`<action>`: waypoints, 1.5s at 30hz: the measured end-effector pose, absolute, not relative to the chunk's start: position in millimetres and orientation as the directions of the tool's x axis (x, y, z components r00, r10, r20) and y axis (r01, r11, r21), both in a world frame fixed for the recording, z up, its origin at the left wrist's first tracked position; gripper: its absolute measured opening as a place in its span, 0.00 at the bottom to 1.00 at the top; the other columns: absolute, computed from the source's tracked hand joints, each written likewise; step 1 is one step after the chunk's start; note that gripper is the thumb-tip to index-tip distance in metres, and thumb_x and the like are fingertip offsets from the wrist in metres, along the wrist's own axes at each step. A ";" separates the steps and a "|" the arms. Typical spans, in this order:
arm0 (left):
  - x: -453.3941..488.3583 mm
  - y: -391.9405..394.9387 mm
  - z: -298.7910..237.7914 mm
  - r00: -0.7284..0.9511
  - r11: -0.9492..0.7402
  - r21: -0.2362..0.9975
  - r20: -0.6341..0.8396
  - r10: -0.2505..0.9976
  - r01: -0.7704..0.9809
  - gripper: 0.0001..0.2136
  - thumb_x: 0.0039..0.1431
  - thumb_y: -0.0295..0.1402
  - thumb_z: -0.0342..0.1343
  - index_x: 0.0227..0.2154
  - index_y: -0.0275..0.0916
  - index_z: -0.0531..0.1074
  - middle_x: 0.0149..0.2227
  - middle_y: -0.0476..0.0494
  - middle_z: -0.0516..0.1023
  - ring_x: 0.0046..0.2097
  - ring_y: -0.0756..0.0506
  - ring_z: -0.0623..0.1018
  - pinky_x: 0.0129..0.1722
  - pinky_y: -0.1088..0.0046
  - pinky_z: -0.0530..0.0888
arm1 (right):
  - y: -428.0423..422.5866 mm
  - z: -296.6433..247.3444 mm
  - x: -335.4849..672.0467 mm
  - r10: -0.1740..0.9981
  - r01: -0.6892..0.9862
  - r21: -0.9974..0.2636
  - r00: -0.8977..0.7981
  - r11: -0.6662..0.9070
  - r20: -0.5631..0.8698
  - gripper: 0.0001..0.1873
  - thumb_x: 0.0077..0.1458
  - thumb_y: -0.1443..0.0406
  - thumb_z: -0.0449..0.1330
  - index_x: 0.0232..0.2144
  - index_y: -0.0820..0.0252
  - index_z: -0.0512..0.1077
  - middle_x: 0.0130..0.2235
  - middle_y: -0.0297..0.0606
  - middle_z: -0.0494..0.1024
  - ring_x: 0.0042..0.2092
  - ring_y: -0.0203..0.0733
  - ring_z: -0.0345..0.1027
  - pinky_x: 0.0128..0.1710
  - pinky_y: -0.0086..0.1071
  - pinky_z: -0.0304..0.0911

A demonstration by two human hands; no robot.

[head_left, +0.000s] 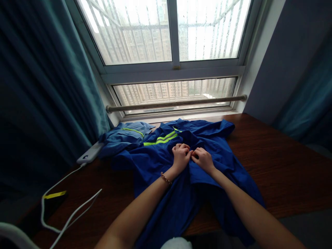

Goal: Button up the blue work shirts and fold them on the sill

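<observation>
A dark blue garment (163, 180) with a yellow-green and grey reflective stripe (163, 139) is spread over the wooden table, one part draping toward me over the front edge. Both hands meet near its middle. My left hand (181, 156), a braided bracelet on its wrist, has its fingers curled and pinches the cloth. Close beside it, almost touching, my right hand (203, 158) pinches the fabric edge with thumb and forefinger. Whatever small part of the garment lies between the fingertips is too hidden to make out.
A lighter blue folded garment (129, 133) lies at the back left. Next to it a white power bank-like device (90, 153) has a white cable (64, 226) running forward. A yellow strip (55, 195) is at the left. Behind the wooden table (280, 173) are a metal bar (176, 103) and a window.
</observation>
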State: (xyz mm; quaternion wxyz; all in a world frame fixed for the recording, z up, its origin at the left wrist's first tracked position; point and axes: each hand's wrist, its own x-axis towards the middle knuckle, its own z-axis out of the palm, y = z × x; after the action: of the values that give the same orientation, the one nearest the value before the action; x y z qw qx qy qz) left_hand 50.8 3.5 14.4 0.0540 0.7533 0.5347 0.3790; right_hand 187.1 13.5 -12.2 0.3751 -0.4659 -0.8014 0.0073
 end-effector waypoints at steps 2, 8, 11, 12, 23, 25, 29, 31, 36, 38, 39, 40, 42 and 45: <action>55.6 -3.6 18.5 0.131 -0.426 0.464 0.541 0.830 0.777 0.10 0.53 0.30 0.52 0.18 0.38 0.70 0.40 0.45 0.73 0.49 0.41 0.61 0.48 0.56 0.52 | 14.4 -14.1 187.6 0.735 0.759 -0.332 -0.270 0.560 0.622 0.10 0.48 0.67 0.55 0.18 0.57 0.62 0.23 0.35 0.69 0.30 0.39 0.61 0.28 0.29 0.55; 63.9 -11.5 29.2 0.228 -0.569 0.506 0.584 0.779 0.648 0.11 0.55 0.30 0.48 0.22 0.38 0.72 0.43 0.43 0.72 0.50 0.42 0.62 0.50 0.61 0.57 | 13.4 -11.5 189.8 0.753 0.774 -0.417 -0.114 0.476 0.648 0.06 0.48 0.65 0.54 0.21 0.58 0.61 0.23 0.35 0.68 0.27 0.38 0.61 0.25 0.28 0.53; 62.7 -3.7 34.4 0.173 -0.515 0.708 0.499 0.849 0.483 0.10 0.56 0.32 0.47 0.31 0.37 0.73 0.40 0.42 0.72 0.43 0.46 0.69 0.43 0.69 0.64 | 16.5 -5.4 196.8 0.801 0.708 -0.579 0.029 0.406 0.597 0.07 0.49 0.61 0.53 0.28 0.59 0.63 0.24 0.33 0.68 0.26 0.37 0.62 0.26 0.28 0.54; 61.5 -1.1 37.1 0.156 -0.452 0.779 0.429 0.890 0.435 0.10 0.55 0.34 0.48 0.33 0.36 0.73 0.38 0.42 0.73 0.39 0.47 0.70 0.39 0.71 0.66 | 18.7 -3.3 200.4 0.815 0.675 -0.633 0.079 0.379 0.574 0.08 0.49 0.60 0.53 0.29 0.59 0.63 0.24 0.33 0.68 0.25 0.37 0.63 0.26 0.28 0.55; 56.1 -10.1 55.7 0.633 0.219 0.968 -0.247 0.733 0.124 0.15 0.36 0.39 0.64 0.19 0.33 0.66 0.20 0.52 0.67 0.22 0.56 0.65 0.23 0.80 0.61 | 33.6 2.0 218.7 0.876 0.361 -0.903 0.325 0.233 0.356 0.20 0.44 0.48 0.55 0.24 0.61 0.67 0.23 0.36 0.71 0.24 0.37 0.62 0.25 0.29 0.58; 52.1 -5.6 52.2 0.622 0.262 0.955 -0.289 0.728 0.137 0.15 0.34 0.38 0.64 0.18 0.33 0.65 0.19 0.53 0.66 0.21 0.57 0.64 0.21 0.81 0.59 | 37.0 1.7 222.2 0.914 0.262 -0.941 0.287 0.214 0.287 0.20 0.41 0.50 0.59 0.24 0.61 0.68 0.23 0.37 0.72 0.24 0.37 0.63 0.24 0.29 0.57; 33.7 12.8 42.1 0.554 0.328 0.928 -0.370 0.746 0.179 0.16 0.32 0.36 0.65 0.16 0.34 0.62 0.17 0.54 0.64 0.19 0.57 0.63 0.19 0.80 0.58 | 36.3 13.6 228.3 0.984 -0.003 -0.993 0.137 0.116 0.115 0.23 0.34 0.55 0.64 0.32 0.62 0.67 0.26 0.36 0.73 0.22 0.34 0.62 0.17 0.25 0.52; 23.4 22.3 35.2 0.514 0.356 0.912 -0.410 0.754 0.205 0.16 0.31 0.34 0.66 0.16 0.34 0.62 0.16 0.54 0.63 0.17 0.57 0.62 0.18 0.80 0.56 | 27.8 24.5 225.3 0.980 -0.071 -0.980 0.079 0.188 0.183 0.23 0.37 0.56 0.64 0.35 0.60 0.66 0.30 0.35 0.73 0.22 0.32 0.62 0.17 0.24 0.53; 10.3 34.6 20.9 0.495 0.400 0.881 -0.472 0.729 0.251 0.12 0.31 0.30 0.64 0.16 0.33 0.64 0.12 0.55 0.61 0.15 0.58 0.59 0.16 0.81 0.52 | -4.1 36.4 200.1 0.831 0.152 -0.861 -0.387 0.485 0.400 0.11 0.46 0.58 0.59 0.30 0.60 0.70 0.26 0.33 0.72 0.25 0.33 0.64 0.23 0.26 0.57; 8.8 35.7 19.2 0.515 0.405 0.879 -0.476 0.713 0.251 0.09 0.32 0.28 0.62 0.16 0.33 0.66 0.12 0.55 0.60 0.15 0.58 0.58 0.15 0.81 0.51 | -11.3 31.3 191.4 0.754 0.282 -0.754 -0.523 0.593 0.397 0.07 0.47 0.61 0.59 0.26 0.60 0.71 0.24 0.32 0.72 0.26 0.33 0.64 0.25 0.26 0.57; 8.2 35.9 19.1 0.525 0.411 0.877 -0.478 0.704 0.247 0.08 0.33 0.28 0.61 0.16 0.33 0.66 0.12 0.55 0.61 0.15 0.58 0.58 0.15 0.81 0.51 | -13.0 27.9 188.7 0.736 0.333 -0.705 -0.551 0.626 0.393 0.06 0.47 0.63 0.59 0.26 0.60 0.71 0.23 0.31 0.71 0.25 0.32 0.63 0.25 0.25 0.57; 7.7 36.0 19.2 0.534 0.421 0.874 -0.483 0.694 0.244 0.08 0.33 0.28 0.61 0.17 0.32 0.67 0.12 0.55 0.61 0.15 0.58 0.59 0.15 0.81 0.51 | -13.6 24.7 187.1 0.731 0.373 -0.669 -0.561 0.643 0.389 0.05 0.47 0.64 0.59 0.27 0.59 0.71 0.23 0.30 0.71 0.24 0.32 0.63 0.25 0.25 0.56; 6.6 36.4 19.7 0.544 0.439 0.866 -0.495 0.677 0.241 0.07 0.34 0.28 0.61 0.18 0.32 0.68 0.14 0.54 0.63 0.16 0.58 0.60 0.16 0.82 0.53 | -13.4 20.3 186.2 0.732 0.427 -0.621 -0.556 0.658 0.394 0.06 0.46 0.65 0.60 0.30 0.59 0.71 0.23 0.29 0.71 0.23 0.31 0.62 0.24 0.24 0.55; 5.8 36.9 20.2 0.542 0.448 0.854 -0.516 0.663 0.265 0.07 0.35 0.29 0.61 0.19 0.32 0.69 0.14 0.53 0.64 0.16 0.58 0.61 0.16 0.83 0.54 | -12.9 18.8 186.7 0.712 0.464 -0.548 -0.550 0.696 0.437 0.05 0.46 0.66 0.60 0.30 0.58 0.72 0.23 0.30 0.71 0.24 0.31 0.62 0.24 0.24 0.55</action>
State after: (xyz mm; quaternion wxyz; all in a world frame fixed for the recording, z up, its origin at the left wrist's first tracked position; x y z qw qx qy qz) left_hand 5.8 36.9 20.2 0.7171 0.5068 0.4578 0.1390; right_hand 186.7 -12.9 18.8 0.3291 -0.3417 -0.8600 0.1880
